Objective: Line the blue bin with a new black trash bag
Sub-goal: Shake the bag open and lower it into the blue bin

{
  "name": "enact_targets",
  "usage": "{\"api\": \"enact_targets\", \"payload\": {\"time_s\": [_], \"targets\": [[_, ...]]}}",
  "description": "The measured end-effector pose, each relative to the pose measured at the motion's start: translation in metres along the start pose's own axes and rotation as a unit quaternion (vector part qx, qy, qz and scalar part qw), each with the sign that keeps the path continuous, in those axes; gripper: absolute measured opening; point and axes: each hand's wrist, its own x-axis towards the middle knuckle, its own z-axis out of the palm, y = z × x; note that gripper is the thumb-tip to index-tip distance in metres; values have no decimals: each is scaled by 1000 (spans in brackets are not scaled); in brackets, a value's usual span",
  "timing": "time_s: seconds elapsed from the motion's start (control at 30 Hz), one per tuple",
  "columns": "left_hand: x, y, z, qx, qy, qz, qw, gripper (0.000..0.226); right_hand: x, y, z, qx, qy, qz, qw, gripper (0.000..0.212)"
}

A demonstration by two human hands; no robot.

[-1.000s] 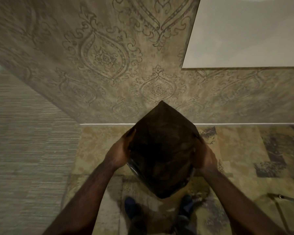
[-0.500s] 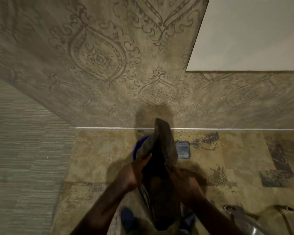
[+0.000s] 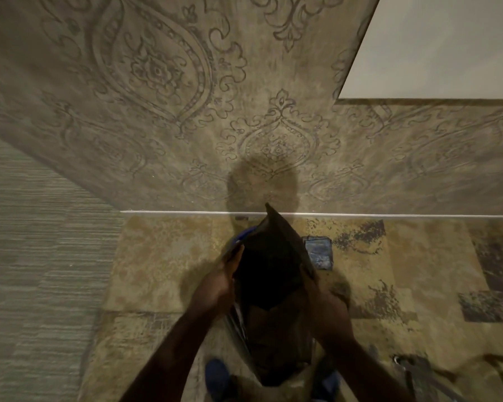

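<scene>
Hands gripping: left hand (image 3: 215,288) and right hand (image 3: 323,300) are pinching black trash bag (image 3: 270,274) open | blue bin (image 3: 246,235) is peeking behind it | risk: thin film is likely slipping or missing rim.

I see both hands gripping the black trash bag (image 3: 270,274) open above the blue bin (image 3: 246,235): left hand (image 3: 215,288) on one edge, right hand (image 3: 328,303) opposite.
</scene>
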Motion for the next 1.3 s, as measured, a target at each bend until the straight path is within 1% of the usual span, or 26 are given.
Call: {"api": "enact_targets", "payload": {"time_s": [0.07, 0.1, 0.17, 0.2, 0.27, 0.33, 0.4, 0.47, 0.5, 0.57, 0.67, 0.8, 0.9, 1.0, 1.07, 1.1, 1.17, 1.2, 1.23, 1.3], "targets": [[6, -8, 0, 14, 11, 3, 1000, 73, 3, 0, 1, 70, 53, 13, 996, 45], [8, -11, 0, 20, 18, 12, 1000, 74, 4, 2, 2, 99, 85, -9, 991, 46], [11, -20, 3, 25, 29, 23, 999, 71, 4, 10, 12, 89, 148, -91, 981, 51], [13, -25, 6, 25, 35, 25, 999, 67, 5, 13, 16, 76, 165, -119, 976, 50], [16, -36, 11, 23, 51, 20, 998, 67, 9, 17, 23, 68, 174, -141, 972, 47], [22, -48, 17, 37, 53, -1, 998, 67, 17, 23, 32, 61, 157, -125, 978, 48], [32, -62, 25, 43, 43, -22, 998, 69, 28, 32, 46, 57, 110, -99, 987, 53], [43, -77, 33, 44, 23, -27, 998, 72, 39, 40, 59, 49, 50, -67, 995, 59], [50, -86, 39, 50, 15, -27, 998, 73, 46, 47, 68, 30, 33, -55, 997, 60], [65, -103, 50, 65, 1, -30, 997, 79, 64, 62, 85, -12, 16, -27, 999, 61], [84, -126, 68, 50, -1, -22, 999, 88, 86, 81, 106, 3, -23, 25, 999, 66], [104, -156, 93, 32, 1, -1, 999, 93, 110, 108, 134, 15, -10, 21, 1000, 78], [116, -179, 111, 39, -2, -15, 999, 96, 129, 124, 154, 5, -16, 20, 1000, 89], [126, -204, 126, 49, -10, -38, 998, 103, 146, 139, 170, -28, -12, 18, 999, 93], [137, -224, 137, 39, -20, -49, 998, 105, 161, 148, 180, -24, -25, 6, 999, 85], [143, -235, 143, 36, -32, -58, 997, 104, 169, 153, 185, -7, -50, -14, 999, 76], [155, -253, 152, 53, -78, -85, 992, 101, 185, 159, 193, 37, -111, -59, 991, 56], [159, -258, 155, 60, -91, -93, 990, 97, 191, 161, 195, 51, -111, -71, 990, 49], [162, -261, 158, 53, -78, -91, 991, 90, 198, 164, 197, 60, -88, -73, 992, 45], [168, -263, 164, 21, -10, -67, 998, 77, 213, 169, 200, 73, -38, -59, 995, 46]]}}
